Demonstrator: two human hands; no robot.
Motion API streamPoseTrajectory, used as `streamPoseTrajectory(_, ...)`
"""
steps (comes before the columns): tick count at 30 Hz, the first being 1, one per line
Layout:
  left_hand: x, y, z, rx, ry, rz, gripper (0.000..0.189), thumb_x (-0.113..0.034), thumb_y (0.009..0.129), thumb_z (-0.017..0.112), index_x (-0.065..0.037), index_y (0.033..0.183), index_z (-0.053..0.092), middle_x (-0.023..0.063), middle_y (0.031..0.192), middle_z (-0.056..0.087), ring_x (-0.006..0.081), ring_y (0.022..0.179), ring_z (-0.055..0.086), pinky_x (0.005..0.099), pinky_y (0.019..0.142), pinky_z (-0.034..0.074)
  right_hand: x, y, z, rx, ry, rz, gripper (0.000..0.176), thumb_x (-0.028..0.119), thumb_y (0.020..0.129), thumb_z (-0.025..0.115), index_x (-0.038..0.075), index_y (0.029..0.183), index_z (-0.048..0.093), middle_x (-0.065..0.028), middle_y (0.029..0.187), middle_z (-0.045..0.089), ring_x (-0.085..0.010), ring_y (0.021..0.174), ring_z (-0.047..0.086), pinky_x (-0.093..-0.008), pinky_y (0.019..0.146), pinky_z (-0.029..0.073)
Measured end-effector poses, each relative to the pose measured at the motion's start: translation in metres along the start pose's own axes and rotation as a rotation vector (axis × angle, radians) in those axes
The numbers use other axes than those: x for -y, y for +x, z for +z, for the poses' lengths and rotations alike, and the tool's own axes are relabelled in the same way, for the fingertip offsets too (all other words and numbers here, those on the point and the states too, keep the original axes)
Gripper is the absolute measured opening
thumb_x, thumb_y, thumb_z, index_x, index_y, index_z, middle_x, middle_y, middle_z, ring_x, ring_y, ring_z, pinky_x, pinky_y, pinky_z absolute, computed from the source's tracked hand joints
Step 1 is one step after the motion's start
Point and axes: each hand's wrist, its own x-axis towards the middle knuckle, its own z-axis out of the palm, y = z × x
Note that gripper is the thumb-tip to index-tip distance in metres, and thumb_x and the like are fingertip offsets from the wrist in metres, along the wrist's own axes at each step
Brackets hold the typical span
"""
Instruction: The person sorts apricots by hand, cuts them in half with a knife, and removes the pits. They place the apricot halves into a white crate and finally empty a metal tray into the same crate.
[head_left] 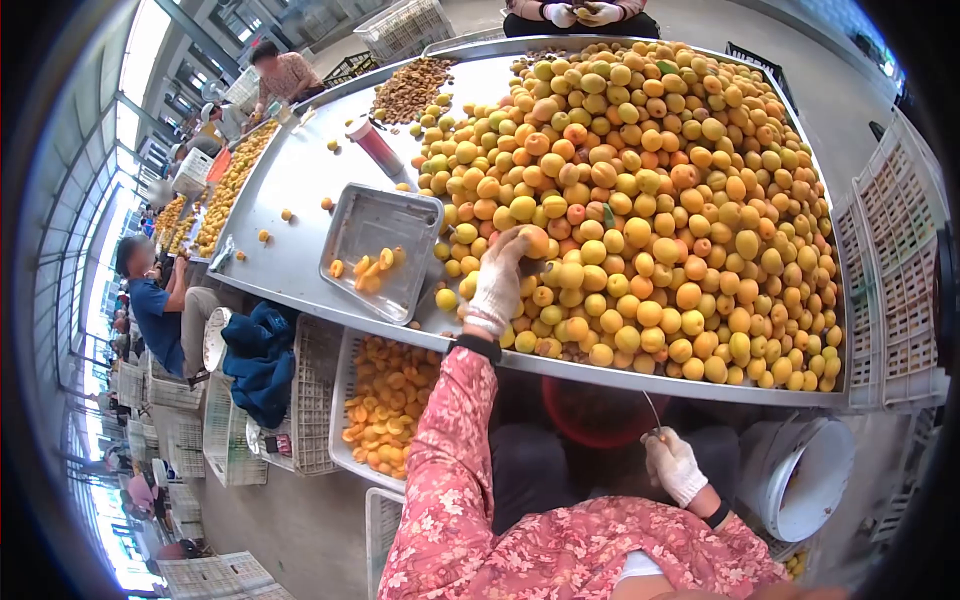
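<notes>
My left hand (503, 275), in a white glove, reaches over the table's front edge into a large heap of apricots (690, 220). Its fingers are closed on an orange apricot (537, 242) at the near left of the heap. My right hand (675, 466), also gloved, is low in front of my lap, closed around a thin-bladed knife (652, 408) that points up toward the table edge. Its handle is hidden in the fist. Left of my left hand, a clear shallow tray (335, 225) holds several apricot halves (372, 270).
A red-lidded cup (375, 147) and a pile of pits (412, 88) are on the metal table (280, 180). Below are a crate of halved apricots (385, 400), a red tub (600, 415) and a white bucket (800, 475). Another person's gloved hands (580, 14) are across the table.
</notes>
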Motion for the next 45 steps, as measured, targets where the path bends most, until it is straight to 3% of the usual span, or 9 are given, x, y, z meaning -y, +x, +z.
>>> streamPoseTrajectory(5,-0.007,-0.079,0.042,0.213,-1.061,-0.322,0.053,-0.043,0.092,0.061,-0.003,0.126,0.052,0.0142,0.101,0.06,0.028,0.092,0.059,0.0385,0.083,0.05,0.028,-0.021,-0.005,-0.029,0.063,-0.147,0.012,0.017,0.097,0.053,0.006,0.1,0.053,0.0017,0.062,0.049,-0.0061,0.045,0.044,-0.0233,0.041,0.036)
streamPoseTrajectory(9,-0.005,-0.147,0.077,0.176,-1.023,-0.32,0.061,-0.051,0.087,0.067,-0.002,0.121,0.054,0.0107,0.092,0.058,0.0211,0.083,0.056,0.0336,0.072,0.048,0.068,-0.063,-0.008,0.099,0.177,-0.585,0.028,0.028,0.102,0.045,0.003,0.107,0.054,-0.0019,0.058,0.052,-0.0064,0.042,0.045,-0.0205,0.038,0.033)
streamPoseTrajectory(17,-0.006,-0.27,0.118,0.219,-1.368,-0.458,0.058,-0.051,0.096,0.049,0.001,0.121,0.055,0.0169,0.109,0.06,0.0306,0.103,0.056,0.0439,0.097,0.044,0.032,-0.095,0.032,0.15,0.12,-0.545,0.012,0.016,0.1,0.054,0.005,0.104,0.058,0.0056,0.074,0.052,-0.0005,0.06,0.045,-0.0172,0.052,0.037)
streamPoseTrajectory(20,-0.022,-0.298,0.126,0.14,-1.206,-0.508,0.052,-0.049,0.099,0.045,-0.003,0.123,0.055,0.0159,0.113,0.061,0.0301,0.109,0.056,0.0438,0.101,0.043,0.021,-0.107,0.044,0.17,0.192,-0.47,0.019,0.015,0.1,0.053,0.005,0.115,0.057,0.0066,0.08,0.054,0.0007,0.066,0.045,-0.016,0.057,0.038)
streamPoseTrajectory(29,-0.023,-0.342,0.132,0.09,-0.38,0.029,0.043,-0.041,0.104,0.041,-0.004,0.12,0.055,0.0092,0.11,0.061,0.0202,0.102,0.059,0.0342,0.095,0.047,-0.013,-0.122,0.054,0.124,0.082,-0.574,0.02,0.015,0.1,0.053,0.002,0.115,0.058,0.0045,0.083,0.057,-0.0032,0.07,0.05,-0.0207,0.06,0.042)
streamPoseTrajectory(31,-0.026,-0.344,0.131,0.017,-0.203,0.188,0.04,-0.04,0.102,0.045,-0.005,0.116,0.056,0.0079,0.105,0.061,0.015,0.096,0.059,0.0297,0.087,0.05,-0.047,-0.093,0.056,-0.215,-0.188,-0.908,0.026,0.018,0.102,0.048,0.001,0.118,0.058,-0.0052,0.097,0.066,-0.013,0.087,0.063,-0.0271,0.076,0.051)
streamPoseTrajectory(34,-0.004,-0.342,0.132,0.0,-0.398,0.141,0.034,-0.037,0.101,0.051,-0.006,0.113,0.058,0.0032,0.101,0.058,0.0115,0.094,0.058,0.0271,0.083,0.049,-0.074,-0.055,0.05,0.194,0.624,-0.549,0.034,0.021,0.105,0.042,0.0,0.13,0.051,-0.0089,0.118,0.06,-0.0172,0.106,0.059,-0.0296,0.092,0.048)
streamPoseTrajectory(38,-0.011,-0.34,0.132,-0.095,-0.416,0.16,0.034,-0.04,0.101,0.052,-0.007,0.109,0.055,0.0015,0.088,0.059,0.0079,0.085,0.059,0.024,0.079,0.049,-0.052,-0.06,0.054,0.196,0.165,-0.797,0.037,0.026,0.105,0.041,-0.001,0.128,0.051,-0.0079,0.116,0.06,-0.0156,0.103,0.059,-0.0289,0.09,0.048)
streamPoseTrajectory(45,-0.004,-0.342,0.111,-0.244,-0.385,0.188,0.04,-0.048,0.099,0.051,-0.009,0.106,0.055,0.0013,0.091,0.055,0.0085,0.085,0.055,0.0252,0.079,0.047,-0.055,-0.038,0.074,0.383,0.281,-0.681,0.036,0.026,0.104,0.045,0.0,0.127,0.051,-0.0082,0.117,0.061,-0.0165,0.104,0.061,-0.03,0.088,0.051)
